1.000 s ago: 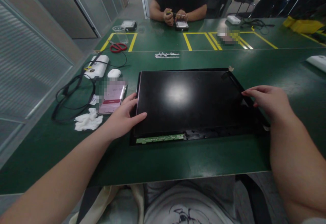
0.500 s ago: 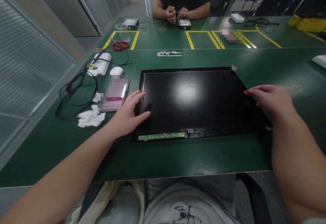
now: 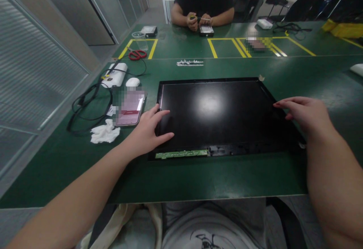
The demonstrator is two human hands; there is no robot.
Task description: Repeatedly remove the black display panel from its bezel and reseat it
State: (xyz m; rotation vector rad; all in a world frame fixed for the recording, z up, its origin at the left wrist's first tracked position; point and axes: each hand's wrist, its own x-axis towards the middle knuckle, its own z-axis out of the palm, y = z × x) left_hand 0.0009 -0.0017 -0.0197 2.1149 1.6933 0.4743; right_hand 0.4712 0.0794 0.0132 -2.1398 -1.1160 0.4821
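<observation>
A black LCD screen panel [image 3: 215, 128] lies flat on the green table, with a thin green circuit board [image 3: 181, 153] along its near edge at the left. Across the panel's left edge rests my left hand [image 3: 150, 130], its fingers and thumb spread apart. My right hand [image 3: 304, 113] is at the right edge, thumb and fingertips pinched together on the black rim. A small piece of pale tape [image 3: 261, 78] sticks up at the far right corner.
To the left are a phone [image 3: 130, 109], crumpled tissue [image 3: 105, 132], a white mouse-like object [image 3: 132, 82], a white adapter box [image 3: 115, 75] with black cables, and red scissors [image 3: 137, 55]. White scraps [image 3: 190, 63] lie behind the panel. Opposite, a person [image 3: 202, 3] holds a screwdriver over a small drive [image 3: 206, 30].
My left hand has slid slightly right and nearer, further over the panel. My right hand keeps its pinch at the right edge. The whole view has shifted a little.
</observation>
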